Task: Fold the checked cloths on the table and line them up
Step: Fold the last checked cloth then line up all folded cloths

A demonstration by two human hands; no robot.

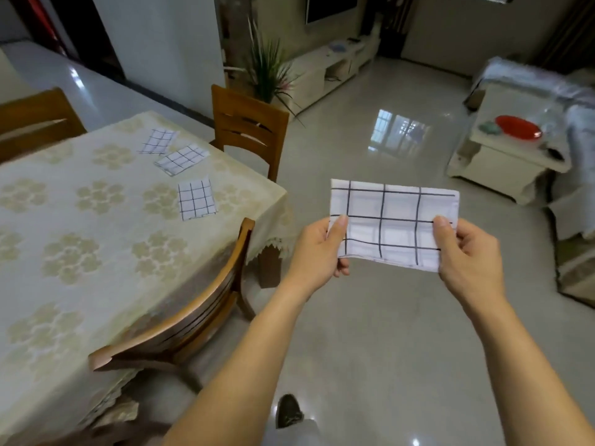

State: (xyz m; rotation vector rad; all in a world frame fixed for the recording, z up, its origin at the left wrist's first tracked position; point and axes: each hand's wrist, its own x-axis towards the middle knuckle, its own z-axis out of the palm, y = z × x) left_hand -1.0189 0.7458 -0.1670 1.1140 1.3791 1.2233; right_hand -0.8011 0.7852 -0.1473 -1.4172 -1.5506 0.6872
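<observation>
I hold a white cloth with black checks [391, 220] in the air over the floor, to the right of the table. It is folded into a flat rectangle. My left hand [317, 249] pinches its left edge, and my right hand [467, 252] pinches its right edge. Three more folded checked cloths lie on the table near its far right corner: the nearest cloth [196, 198], the middle cloth [181, 158] lying askew, and the farthest cloth [158, 141].
The table [80, 239] has a cream floral tablecloth. Wooden chairs stand at its near right side [193, 317], far right end [248, 127] and far left [35, 117]. A side cabinet with a red plate [516, 127] stands at the right. Glossy tiled floor lies below my hands.
</observation>
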